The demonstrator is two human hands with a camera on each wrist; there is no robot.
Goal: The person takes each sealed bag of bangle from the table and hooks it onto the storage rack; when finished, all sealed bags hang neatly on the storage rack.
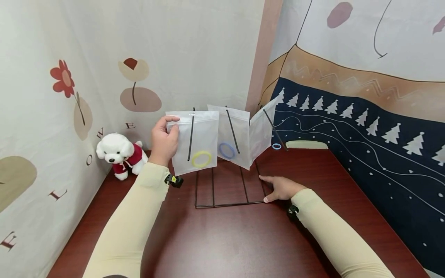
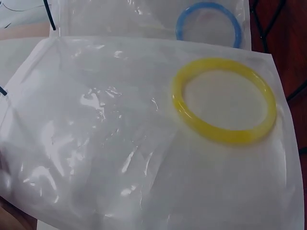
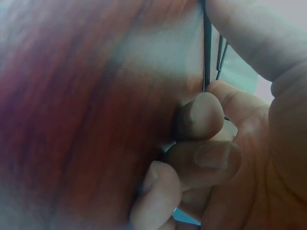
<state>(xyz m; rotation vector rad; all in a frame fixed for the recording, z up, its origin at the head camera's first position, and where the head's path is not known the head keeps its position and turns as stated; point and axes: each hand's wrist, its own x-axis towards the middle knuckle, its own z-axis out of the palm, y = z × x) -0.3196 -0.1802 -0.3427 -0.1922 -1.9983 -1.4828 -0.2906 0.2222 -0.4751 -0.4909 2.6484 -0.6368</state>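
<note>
My left hand [image 1: 165,141] pinches the upper left edge of a translucent plastic bag [image 1: 180,146] with a yellow ring [image 1: 201,159] inside. In the left wrist view, the bag's shiny face and the yellow ring [image 2: 225,100] fill most of the picture. The bag hangs at a black prong of a wire rack [image 1: 229,203]. Behind it hangs a second bag [image 1: 240,131] with a blue ring [image 1: 226,150], and a third bag [image 1: 262,131] hangs at the right. My right hand [image 1: 283,188] grips the rack's front right corner, low at the tabletop, thumb against the wire.
A white plush dog [image 1: 116,148] in a red top sits at the back left of the dark red wooden table [image 1: 215,243]. A small light blue ring [image 1: 276,146] shows by the rightmost prong. Patterned cloth walls [image 1: 382,162] border the table.
</note>
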